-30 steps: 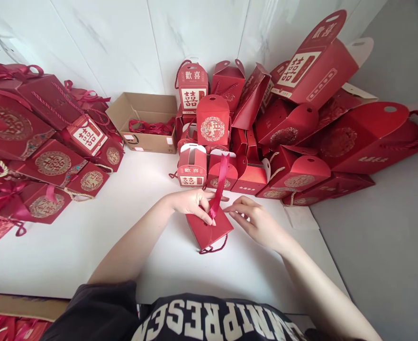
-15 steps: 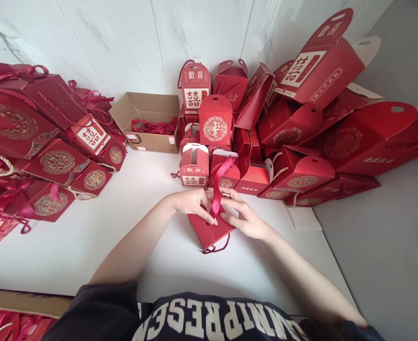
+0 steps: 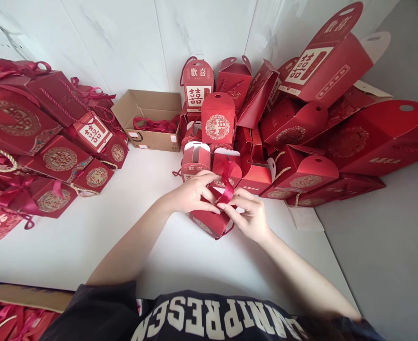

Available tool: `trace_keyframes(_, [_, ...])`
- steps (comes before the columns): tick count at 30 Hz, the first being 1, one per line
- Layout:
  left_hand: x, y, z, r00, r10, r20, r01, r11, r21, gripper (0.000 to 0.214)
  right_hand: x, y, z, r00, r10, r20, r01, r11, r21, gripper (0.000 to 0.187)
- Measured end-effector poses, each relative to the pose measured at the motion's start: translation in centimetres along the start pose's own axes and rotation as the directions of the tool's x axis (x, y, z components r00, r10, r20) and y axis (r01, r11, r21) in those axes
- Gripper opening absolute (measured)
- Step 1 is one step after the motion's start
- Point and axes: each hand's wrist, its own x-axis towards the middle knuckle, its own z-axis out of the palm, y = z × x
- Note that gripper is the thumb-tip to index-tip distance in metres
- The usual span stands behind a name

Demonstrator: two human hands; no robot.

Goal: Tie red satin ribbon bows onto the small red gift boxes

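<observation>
A small red gift box with a gold emblem sits tilted on the white table, between my two hands. My left hand is closed at the box's top edge, thumb on the near side and fingers on the far side. A glossy dark-pink ribbon loops up from the box top. With thumb and fingertips, my right hand pinches the ribbon's lower part, its thumb tip meeting my left thumb. A twisted red cord shows at the box's right side. The fingers partly hide the top flaps.
Red gift boxes are stacked behind my hands, and larger ones rise at the right. Ribboned boxes fill the left side. A cardboard box holding red ribbons stands by the tiled wall. A grey partition borders the right.
The small box has turned and tipped, so its emblem face now shows toward me. The ribbon has bent into a loop, and my right thumb has moved in to it.
</observation>
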Motion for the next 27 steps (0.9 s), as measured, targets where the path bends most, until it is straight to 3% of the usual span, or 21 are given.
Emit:
trace_keyframes(3, [-0.6,1.1,0.2,0.996,-0.055,-0.073,0.064,0.99,0.125,0.023,-0.1,0.2,0.1,1.0,-0.009,-0.018,0.008,0.999,-0.037,0.009])
trace_keyframes(8, [-1.5,3.5,0.1,0.981,-0.19,-0.045,0.194,0.972,0.132,0.024,0.1,-0.6,0.1,0.997,-0.066,-0.029,0.065,0.997,-0.043,0.009])
trace_keyframes(13, [-1.3,5.1,-0.7,0.976,-0.193,-0.101,0.209,0.961,0.179,0.017,0.2,-2.0,0.2,0.993,-0.066,-0.094,0.06,0.996,-0.064,0.007])
trace_keyframes(17, [-0.4,5.2,-1.7,0.983,-0.179,-0.041,0.184,0.967,0.178,0.021,0.6,-2.4,0.0,0.993,-0.022,-0.119,0.021,1.0,-0.014,0.007])
trace_keyframes(21, [0.5,3.7,-2.6,0.988,-0.133,0.075,0.129,0.99,0.052,0.019,1.2,-1.9,-1.4,0.994,0.089,0.066,-0.095,0.99,0.1,0.015])
trace_keyframes(27, [0.4,1.6,-2.7,0.986,-0.133,0.103,0.139,0.989,-0.047,0.039,-0.2,-0.7,-2.5,0.913,0.204,0.354,-0.233,0.972,0.04,0.022])
